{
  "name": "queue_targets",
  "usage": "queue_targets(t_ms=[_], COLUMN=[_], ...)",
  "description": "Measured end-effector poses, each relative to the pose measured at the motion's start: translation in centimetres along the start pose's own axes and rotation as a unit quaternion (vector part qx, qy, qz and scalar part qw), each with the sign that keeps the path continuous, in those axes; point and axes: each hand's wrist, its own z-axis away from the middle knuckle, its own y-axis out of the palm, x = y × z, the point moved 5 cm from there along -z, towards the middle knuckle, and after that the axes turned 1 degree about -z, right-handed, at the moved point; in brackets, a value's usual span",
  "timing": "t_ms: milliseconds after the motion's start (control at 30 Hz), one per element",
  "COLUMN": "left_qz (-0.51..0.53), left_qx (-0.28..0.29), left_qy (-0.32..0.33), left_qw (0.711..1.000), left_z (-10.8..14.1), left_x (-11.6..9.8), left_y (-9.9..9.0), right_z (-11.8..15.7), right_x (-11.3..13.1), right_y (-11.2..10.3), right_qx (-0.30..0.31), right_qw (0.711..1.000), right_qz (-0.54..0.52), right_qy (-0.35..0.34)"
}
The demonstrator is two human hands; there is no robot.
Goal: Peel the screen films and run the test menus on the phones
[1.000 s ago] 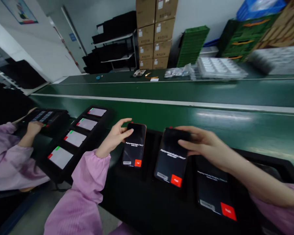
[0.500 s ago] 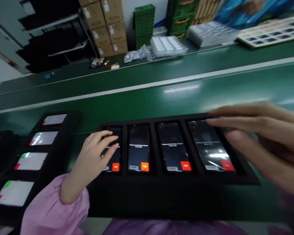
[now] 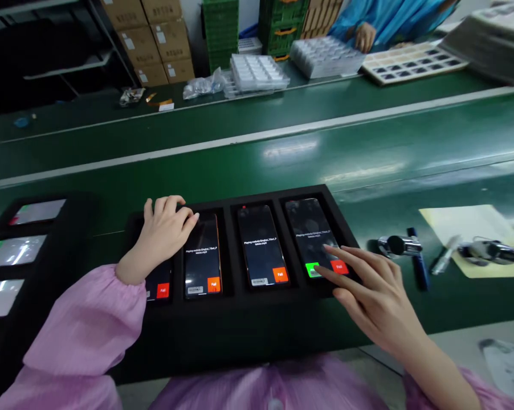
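Note:
A black foam tray (image 3: 257, 297) holds several phones with dark screens and red Fail boxes. My left hand (image 3: 165, 228) is over the top of the two leftmost phones, fingers apart and bent, holding nothing. Beneath it, the leftmost phone (image 3: 158, 285) is partly hidden. The second phone (image 3: 201, 259) and third phone (image 3: 263, 245) show lines of white text. My right hand (image 3: 374, 290) is open, its fingertips at the lower part of the rightmost phone (image 3: 310, 222), where a green box shows beside the red one.
Another black tray (image 3: 69, 228) with white-screened phones lies at the left. Right of my hand are a metallic device (image 3: 400, 245), a blue tool (image 3: 420, 267) and yellowish paper (image 3: 453, 219). Clear plastic trays (image 3: 257, 73) and a person's hand (image 3: 365, 38) are across the bench.
The view has shifted right. My right hand has moved from the tray's right edge down onto the rightmost phone, where a green box now shows. My left hand is higher, toward the second phone.

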Motion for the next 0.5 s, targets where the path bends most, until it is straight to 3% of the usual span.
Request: queue_targets(t_ms=[133,233,400,500], left_qz=[-0.017,0.015,0.068,0.044], left_qx=[-0.013,-0.066,-0.107,-0.105], left_qy=[-0.007,0.010,0.033,0.000], left_qw=[1.000,0.998,0.991,0.994], left_z=[2.1,6.1,14.8,17.8], left_x=[-0.7,-1.5,-2.4,-2.8], left_y=[-1.6,-3.3,-3.8,-2.8], right_z=[-2.5,-4.4,-4.9,-4.1], right_x=[4.0,6.3,6.2,5.3], right_y=[1.5,3.0,4.0,3.9], right_qx=[-0.004,0.016,0.014,0.015], right_qw=[0.995,0.988,0.991,0.992], right_qz=[-0.091,-0.120,-0.107,-0.096], right_qy=[-0.051,-0.095,-0.084,-0.080])
